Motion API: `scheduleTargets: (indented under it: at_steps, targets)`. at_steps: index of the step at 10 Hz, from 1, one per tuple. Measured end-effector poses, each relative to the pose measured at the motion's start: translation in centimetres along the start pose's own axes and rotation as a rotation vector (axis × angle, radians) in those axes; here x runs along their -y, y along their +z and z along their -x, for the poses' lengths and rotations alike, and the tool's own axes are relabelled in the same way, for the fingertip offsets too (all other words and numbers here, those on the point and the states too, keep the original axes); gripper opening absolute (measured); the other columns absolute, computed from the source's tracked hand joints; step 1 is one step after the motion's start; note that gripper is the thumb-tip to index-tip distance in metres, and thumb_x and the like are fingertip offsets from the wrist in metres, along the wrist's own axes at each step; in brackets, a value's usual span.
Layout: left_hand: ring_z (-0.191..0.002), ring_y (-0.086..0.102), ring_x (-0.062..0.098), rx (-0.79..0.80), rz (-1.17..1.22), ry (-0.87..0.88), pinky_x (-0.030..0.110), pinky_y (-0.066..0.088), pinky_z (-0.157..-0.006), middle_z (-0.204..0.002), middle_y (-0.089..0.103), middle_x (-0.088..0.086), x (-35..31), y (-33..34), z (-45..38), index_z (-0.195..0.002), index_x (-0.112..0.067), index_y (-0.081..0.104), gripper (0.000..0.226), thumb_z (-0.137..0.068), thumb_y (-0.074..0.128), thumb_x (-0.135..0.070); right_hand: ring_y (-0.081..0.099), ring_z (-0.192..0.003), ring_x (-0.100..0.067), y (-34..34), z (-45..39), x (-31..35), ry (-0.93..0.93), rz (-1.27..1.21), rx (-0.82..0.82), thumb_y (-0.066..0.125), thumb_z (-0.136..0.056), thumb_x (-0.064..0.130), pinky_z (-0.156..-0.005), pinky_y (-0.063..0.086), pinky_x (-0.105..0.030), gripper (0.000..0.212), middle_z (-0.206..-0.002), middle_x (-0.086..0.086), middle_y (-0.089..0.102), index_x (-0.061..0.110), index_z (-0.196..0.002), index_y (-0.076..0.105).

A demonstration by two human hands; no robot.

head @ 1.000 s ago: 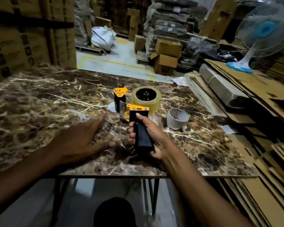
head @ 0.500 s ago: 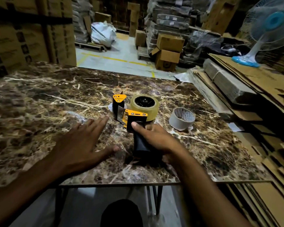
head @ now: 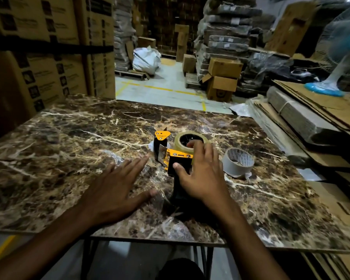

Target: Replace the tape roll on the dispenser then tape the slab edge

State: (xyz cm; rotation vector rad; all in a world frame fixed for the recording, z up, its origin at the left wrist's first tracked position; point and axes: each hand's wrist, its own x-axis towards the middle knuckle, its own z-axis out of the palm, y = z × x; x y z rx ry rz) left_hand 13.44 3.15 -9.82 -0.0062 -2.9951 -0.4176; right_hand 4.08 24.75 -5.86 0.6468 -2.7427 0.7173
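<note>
dispenser (head: 175, 164) lies handle-toward-me right under the open right hand (head: 200, 174), fingers spread over its tape roll (head: 187, 141), while the left hand (head: 117, 186), flat and empty on the slab (head: 69, 138), sits just beside it

left hand (head: 114, 190): bare | right hand (head: 202, 174): bare | forearms: no sleeves

No text can be read with certainty. The stacked brown cardboard cartons (head: 49, 63) on the left carry dark printed panels and lines, too blurred to make out. The grey, nearly empty tape core (head: 238, 162) has rows of small print inside its ring, and the orange metal plate (head: 162, 135) of the dispenser bears a tiny illegible mark.
</note>
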Motion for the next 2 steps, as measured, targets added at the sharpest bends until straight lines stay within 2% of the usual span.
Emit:
scheduleTargets:
  at_steps: [1, 2]
  targets:
    - [-0.165, 0.014, 0.011, -0.019, 0.044, 0.002, 0.044, 0.013, -0.132, -0.177, 0.004, -0.018, 0.0, -0.8, -0.7, -0.165, -0.052, -0.01, 0.101, -0.077, 0.0, -0.1, 0.036, -0.125, -0.026, -0.9, -0.9, 0.6, -0.109, 0.144, -0.089, 0.05, -0.088, 0.061, -0.098, 0.035, -0.045, 0.055, -0.134, -0.002, 0.039, 0.028, -0.13, 0.038]
    - [-0.164, 0.021, 0.018, -0.161, -0.014, 0.018, 0.045, 0.022, -0.13, -0.177, 0.008, -0.012, 0.2, -2.9, -2.6, -0.17, -0.039, 0.003, 0.11, -0.078, 0.002, -0.099, 0.028, -0.142, -0.033, -2.7, -3.0, 1.4, -0.109, 0.181, -0.121, 0.047, -0.087, 0.067, -0.109, 0.031, -0.054, 0.071, -0.156, -0.005, 0.029, 0.027, -0.144, 0.036]
